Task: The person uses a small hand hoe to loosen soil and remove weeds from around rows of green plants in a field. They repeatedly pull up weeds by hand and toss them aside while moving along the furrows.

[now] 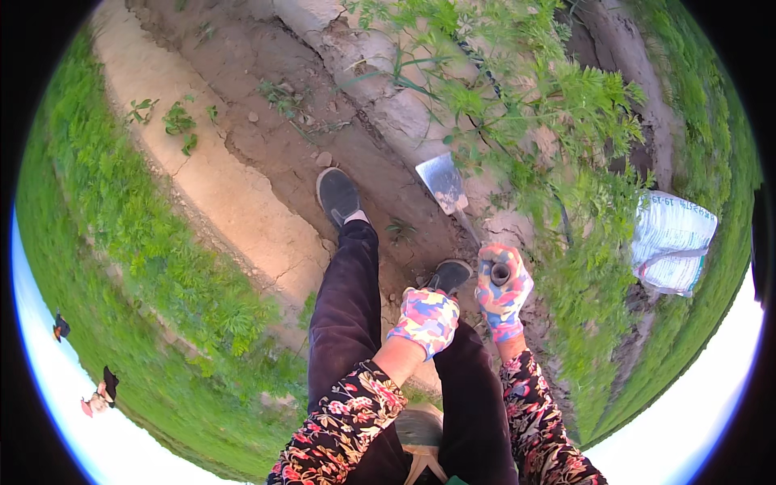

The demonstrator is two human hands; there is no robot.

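Note:
My right hand (503,291), in a patterned work glove, is closed around the handle of a small hoe, whose round handle end shows within the fist. The hoe's flat metal blade (444,183) lies over the soil edge beside the leafy plants, with dried earth on its lower part. My left hand (426,320), in a matching glove, is curled above my knee, near my shoe (450,276). Its fingertips are mostly turned out of sight, and I cannot tell whether it holds anything.
Feathery green crop plants (570,97) grow along the right, with a dark drip hose (485,70) among them. A white printed sack (673,242) stands at the far right. A dry soil ridge (206,176) with small weeds runs left. Two people appear far off at lower left.

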